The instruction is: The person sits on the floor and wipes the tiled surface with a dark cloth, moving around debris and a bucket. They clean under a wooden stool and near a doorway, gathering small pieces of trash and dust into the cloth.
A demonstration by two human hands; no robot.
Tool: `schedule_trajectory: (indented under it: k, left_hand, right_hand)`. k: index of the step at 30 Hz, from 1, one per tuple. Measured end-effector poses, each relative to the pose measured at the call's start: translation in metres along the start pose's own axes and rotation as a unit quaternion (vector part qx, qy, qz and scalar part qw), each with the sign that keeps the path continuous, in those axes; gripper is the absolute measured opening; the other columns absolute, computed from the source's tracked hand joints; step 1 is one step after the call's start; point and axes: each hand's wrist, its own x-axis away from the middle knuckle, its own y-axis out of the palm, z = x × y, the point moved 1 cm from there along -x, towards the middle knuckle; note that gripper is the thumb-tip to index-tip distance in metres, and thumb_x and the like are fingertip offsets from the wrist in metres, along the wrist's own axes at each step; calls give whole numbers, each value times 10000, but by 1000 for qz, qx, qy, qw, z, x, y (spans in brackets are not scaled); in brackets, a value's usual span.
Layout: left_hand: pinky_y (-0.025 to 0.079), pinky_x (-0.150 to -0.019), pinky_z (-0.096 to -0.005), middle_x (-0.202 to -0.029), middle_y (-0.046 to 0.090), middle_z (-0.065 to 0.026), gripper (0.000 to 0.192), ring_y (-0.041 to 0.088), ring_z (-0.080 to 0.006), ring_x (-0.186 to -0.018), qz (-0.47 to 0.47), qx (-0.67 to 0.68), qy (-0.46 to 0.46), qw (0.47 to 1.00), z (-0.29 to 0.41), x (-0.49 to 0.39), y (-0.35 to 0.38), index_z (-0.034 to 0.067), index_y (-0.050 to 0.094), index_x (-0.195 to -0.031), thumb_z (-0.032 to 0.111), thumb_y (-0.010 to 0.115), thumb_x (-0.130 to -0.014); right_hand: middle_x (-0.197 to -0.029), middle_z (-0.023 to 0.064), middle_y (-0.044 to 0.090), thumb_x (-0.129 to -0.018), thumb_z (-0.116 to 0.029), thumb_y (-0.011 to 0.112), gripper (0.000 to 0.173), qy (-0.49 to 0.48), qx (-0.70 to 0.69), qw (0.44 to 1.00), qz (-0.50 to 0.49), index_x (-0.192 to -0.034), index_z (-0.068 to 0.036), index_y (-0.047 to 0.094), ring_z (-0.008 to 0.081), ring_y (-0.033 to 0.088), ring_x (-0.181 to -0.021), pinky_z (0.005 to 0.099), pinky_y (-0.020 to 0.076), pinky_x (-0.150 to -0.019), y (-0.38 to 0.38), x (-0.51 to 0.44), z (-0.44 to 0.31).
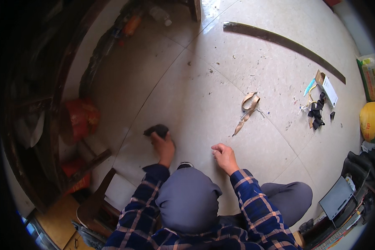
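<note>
My left hand [163, 148] is closed around a small dark object [157, 129], just above the tiled floor [181, 103] and left of my knee. Motion blur hides what the object is. On the other side of the knee, my right hand [224, 156] has its fingers curled and the thumb against them, with nothing visible in its grasp. Beyond that hand lies a looped tan strap [251, 109] with a metal piece on it. Farther right, a crumpled black strap [317, 111] rests beside a small open white box [328, 90] and a yellowish cord [310, 92].
A long dark wooden strip [284, 43] lies across the far floor. Wooden furniture [57, 125] and red bags [81, 118] stand at left. Along the right are a yellow bag [370, 123] and a grey panel [337, 198]. Small debris [211, 71] dots the floor.
</note>
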Motion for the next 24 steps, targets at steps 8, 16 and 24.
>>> schedule_trajectory:
  k: [8,16,24]
  left_hand:
    - [488,-893,-466,-1056,607,-240,423,608,-407,-1010,-331,358,206,848,275,-49,101,38,556,-1156,190,779,-830]
    - [501,-963,-469,-1218,569,-207,537,606,-418,-1115,-128,277,206,930,215,-78,-44,49,512,-1296,161,803,-859]
    - [460,-1027,-537,-1264,612,-234,501,573,-465,-1206,64,-46,-2,997,59,-144,16,54,538,-1355,53,730,-892]
  right_hand:
    - [-792,89,724,-932,-36,646,186,-21,39,997,58,-1090,15,730,179,674,-671,327,563,-665,-12,-3,22]
    - [-1520,238,507,-907,-22,572,439,-114,327,936,64,-1342,-10,626,409,476,-1405,469,439,-1117,-21,12,-45]
    - [-1684,343,162,-980,-37,432,630,-98,427,899,-7,-1583,85,294,499,134,-1580,494,214,-1286,0,24,-17]
